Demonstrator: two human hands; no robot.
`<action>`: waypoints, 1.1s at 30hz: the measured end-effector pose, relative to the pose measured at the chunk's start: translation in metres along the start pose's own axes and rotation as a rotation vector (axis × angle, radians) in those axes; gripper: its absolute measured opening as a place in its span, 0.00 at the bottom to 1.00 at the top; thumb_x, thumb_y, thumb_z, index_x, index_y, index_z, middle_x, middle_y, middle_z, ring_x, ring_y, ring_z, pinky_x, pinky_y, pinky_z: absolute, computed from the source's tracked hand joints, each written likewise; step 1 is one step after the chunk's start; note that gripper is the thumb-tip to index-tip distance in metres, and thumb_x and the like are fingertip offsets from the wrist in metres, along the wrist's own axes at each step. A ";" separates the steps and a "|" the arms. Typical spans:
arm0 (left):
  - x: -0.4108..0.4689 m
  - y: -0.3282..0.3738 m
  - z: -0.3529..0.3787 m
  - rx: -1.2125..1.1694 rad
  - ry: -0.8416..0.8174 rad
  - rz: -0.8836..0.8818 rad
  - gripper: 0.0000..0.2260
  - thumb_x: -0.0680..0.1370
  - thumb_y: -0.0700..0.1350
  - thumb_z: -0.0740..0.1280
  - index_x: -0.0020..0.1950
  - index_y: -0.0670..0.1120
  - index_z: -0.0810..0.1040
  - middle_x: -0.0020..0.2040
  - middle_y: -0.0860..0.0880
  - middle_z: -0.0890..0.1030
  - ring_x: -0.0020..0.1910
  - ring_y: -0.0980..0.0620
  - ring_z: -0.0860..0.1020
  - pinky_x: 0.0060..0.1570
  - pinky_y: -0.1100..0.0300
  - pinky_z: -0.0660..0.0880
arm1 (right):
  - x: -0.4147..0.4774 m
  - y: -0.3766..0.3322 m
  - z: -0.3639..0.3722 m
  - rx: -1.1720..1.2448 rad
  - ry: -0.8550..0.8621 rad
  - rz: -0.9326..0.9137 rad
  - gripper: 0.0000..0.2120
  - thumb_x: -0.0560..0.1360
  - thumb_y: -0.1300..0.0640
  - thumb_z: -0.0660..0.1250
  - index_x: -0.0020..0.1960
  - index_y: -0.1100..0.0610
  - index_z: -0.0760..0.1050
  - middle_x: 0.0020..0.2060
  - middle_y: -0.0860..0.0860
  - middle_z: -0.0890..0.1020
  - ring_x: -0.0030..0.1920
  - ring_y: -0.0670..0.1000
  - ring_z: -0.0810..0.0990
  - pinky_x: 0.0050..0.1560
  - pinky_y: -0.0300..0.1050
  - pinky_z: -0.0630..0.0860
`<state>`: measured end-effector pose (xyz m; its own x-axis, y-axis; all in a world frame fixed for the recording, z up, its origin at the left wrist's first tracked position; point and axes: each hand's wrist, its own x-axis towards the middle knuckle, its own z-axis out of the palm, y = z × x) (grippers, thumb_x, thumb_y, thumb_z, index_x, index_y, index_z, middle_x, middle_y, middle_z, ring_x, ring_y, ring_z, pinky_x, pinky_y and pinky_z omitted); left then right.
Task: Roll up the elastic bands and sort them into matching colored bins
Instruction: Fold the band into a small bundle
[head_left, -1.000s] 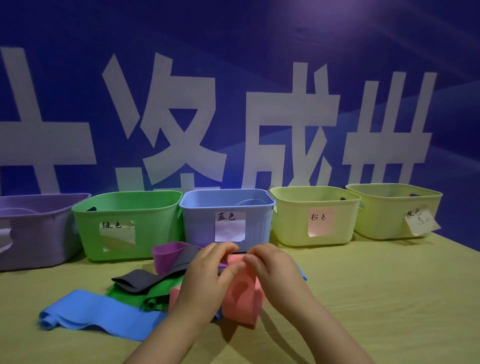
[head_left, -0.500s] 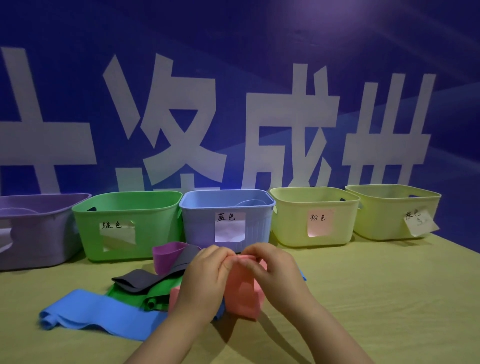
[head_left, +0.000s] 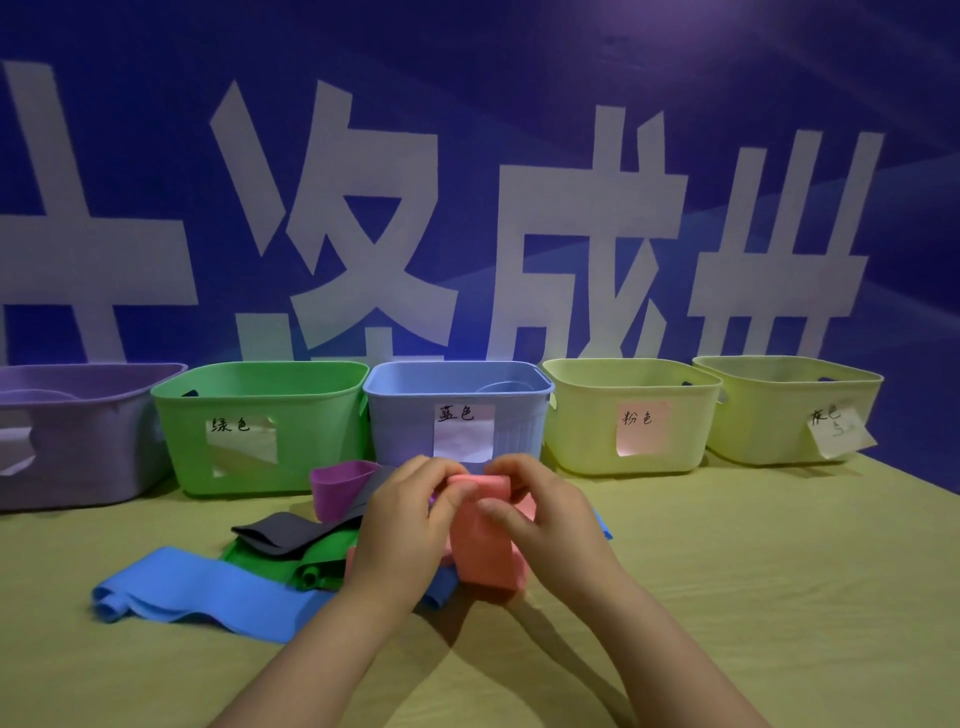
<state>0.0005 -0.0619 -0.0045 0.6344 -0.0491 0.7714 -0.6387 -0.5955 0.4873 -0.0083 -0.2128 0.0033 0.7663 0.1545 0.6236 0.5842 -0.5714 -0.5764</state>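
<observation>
Both hands hold a pink elastic band upright over the table, in front of the blue bin. My left hand and my right hand pinch its rolled top edge between fingers and thumbs. The rest of the band hangs down to the table. To the left lie a blue band, a green band, a dark grey band and a purple band in a loose pile.
Five bins stand in a row at the back: purple, green, blue, a yellow-green bin with a pink label, and another yellow-green bin with a loose paper label. A blue wall with white characters rises behind them.
The roll at the top of the pink band has grown and the hanging part has shortened. Both hands stay in about the same place, fingers turning the band.
</observation>
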 end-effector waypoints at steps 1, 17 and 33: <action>0.000 0.000 0.000 0.015 -0.015 0.016 0.10 0.74 0.53 0.62 0.40 0.49 0.78 0.35 0.57 0.73 0.38 0.63 0.72 0.38 0.74 0.65 | 0.000 -0.001 -0.001 -0.002 0.013 -0.008 0.05 0.71 0.51 0.66 0.46 0.51 0.75 0.38 0.44 0.78 0.41 0.42 0.74 0.41 0.32 0.67; -0.001 0.003 0.000 -0.114 -0.012 -0.042 0.04 0.71 0.48 0.65 0.41 0.52 0.79 0.37 0.56 0.79 0.39 0.59 0.76 0.38 0.68 0.70 | -0.001 -0.001 -0.003 0.100 0.063 0.035 0.08 0.72 0.53 0.70 0.47 0.44 0.73 0.39 0.39 0.77 0.43 0.41 0.75 0.43 0.31 0.69; -0.002 0.006 0.000 -0.109 -0.063 -0.031 0.03 0.72 0.46 0.67 0.42 0.54 0.79 0.37 0.61 0.79 0.41 0.63 0.76 0.38 0.72 0.69 | -0.001 0.001 -0.004 0.078 0.079 0.023 0.07 0.72 0.53 0.69 0.47 0.45 0.73 0.39 0.40 0.77 0.43 0.42 0.75 0.42 0.31 0.68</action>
<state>-0.0050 -0.0652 -0.0027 0.6789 -0.0844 0.7294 -0.6594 -0.5070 0.5551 -0.0102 -0.2165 0.0042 0.7583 0.0757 0.6475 0.5878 -0.5090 -0.6289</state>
